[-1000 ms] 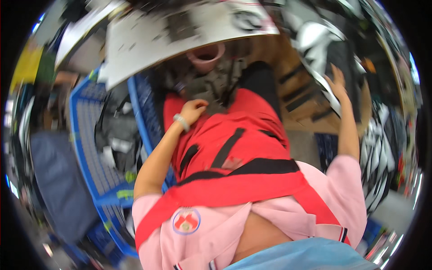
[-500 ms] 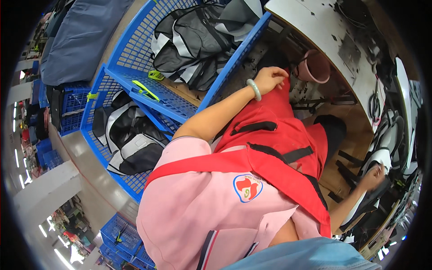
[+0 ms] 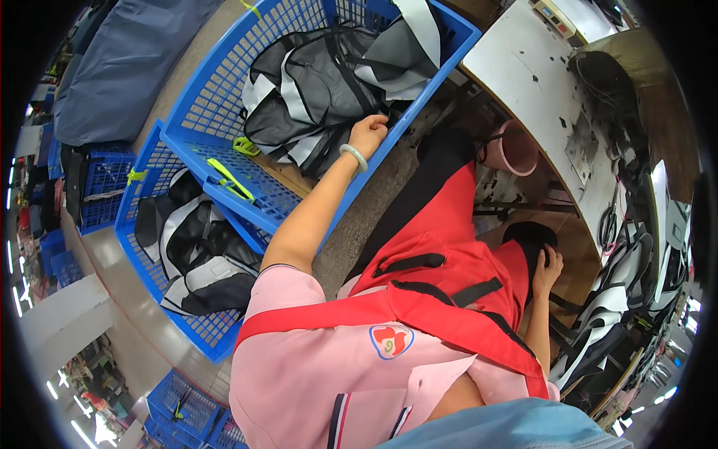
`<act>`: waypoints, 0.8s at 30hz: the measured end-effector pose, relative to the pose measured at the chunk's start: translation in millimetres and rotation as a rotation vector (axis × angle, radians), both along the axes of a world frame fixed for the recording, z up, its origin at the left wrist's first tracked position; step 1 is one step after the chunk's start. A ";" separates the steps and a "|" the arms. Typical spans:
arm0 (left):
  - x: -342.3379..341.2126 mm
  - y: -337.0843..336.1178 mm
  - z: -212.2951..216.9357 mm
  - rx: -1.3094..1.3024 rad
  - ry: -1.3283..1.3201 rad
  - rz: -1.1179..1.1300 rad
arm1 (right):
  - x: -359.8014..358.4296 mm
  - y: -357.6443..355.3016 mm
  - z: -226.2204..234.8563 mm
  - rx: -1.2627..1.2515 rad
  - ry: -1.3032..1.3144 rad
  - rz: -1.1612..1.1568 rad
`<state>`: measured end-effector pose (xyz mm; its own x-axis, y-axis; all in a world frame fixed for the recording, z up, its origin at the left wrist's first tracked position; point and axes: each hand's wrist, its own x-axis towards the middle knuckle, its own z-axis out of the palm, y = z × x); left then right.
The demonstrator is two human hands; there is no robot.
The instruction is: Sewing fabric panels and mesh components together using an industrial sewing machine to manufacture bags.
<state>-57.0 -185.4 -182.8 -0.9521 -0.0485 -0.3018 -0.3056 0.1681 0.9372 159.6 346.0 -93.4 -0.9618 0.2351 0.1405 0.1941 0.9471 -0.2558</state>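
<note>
The left hand (image 3: 368, 136), with a pale bracelet (image 3: 354, 156) at its wrist, is hanging over the near side of the upper blue basket (image 3: 410, 111), just beside the grey and black fabric pieces (image 3: 321, 86) with white strips. Its fingers are bending inward, and I cannot tell whether they are gripping some cloth or only touching it. These pieces are lying in a loose heap inside this basket. The right hand (image 3: 548, 271) is resting on the black-covered knee (image 3: 528, 236), its fingers loosely parted and grasping nothing. Below the upper basket, a lower blue basket (image 3: 176, 301) is holding more black and white pieces (image 3: 206, 239). In front of the person, a white tabletop (image 3: 516, 52) is carrying small dark scraps, and a pink bucket (image 3: 516, 153) is standing under its edge. A red apron (image 3: 449, 251) is covering the lap.
</note>
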 end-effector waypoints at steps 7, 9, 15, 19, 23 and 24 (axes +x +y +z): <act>-97.0 28.5 -20.0 0.375 -0.249 0.022 | -0.2 6.5 -7.1 -0.012 -0.009 -0.095; -130.9 39.5 -30.1 0.451 -0.287 0.056 | -0.2 8.0 -8.0 -0.010 0.007 -0.071; -224.4 68.4 -58.1 0.512 -0.299 0.208 | -5.6 11.1 -12.2 -0.009 0.009 -0.125; -270.3 95.7 -74.5 0.373 -0.257 0.299 | -12.0 13.3 -14.6 -0.008 -0.005 -0.139; -304.5 119.6 -80.2 0.189 -0.218 0.381 | -17.0 13.5 -15.0 -0.017 -0.007 -0.138; -310.4 120.6 -80.3 0.191 -0.220 0.380 | -18.0 13.1 -15.0 -0.034 -0.007 -0.142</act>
<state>-367.4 -64.9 -263.1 -0.7901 -0.3050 -0.5317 -0.5068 -0.1629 0.8465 141.7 359.1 -108.4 -0.9192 0.3737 0.1239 0.3277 0.9006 -0.2855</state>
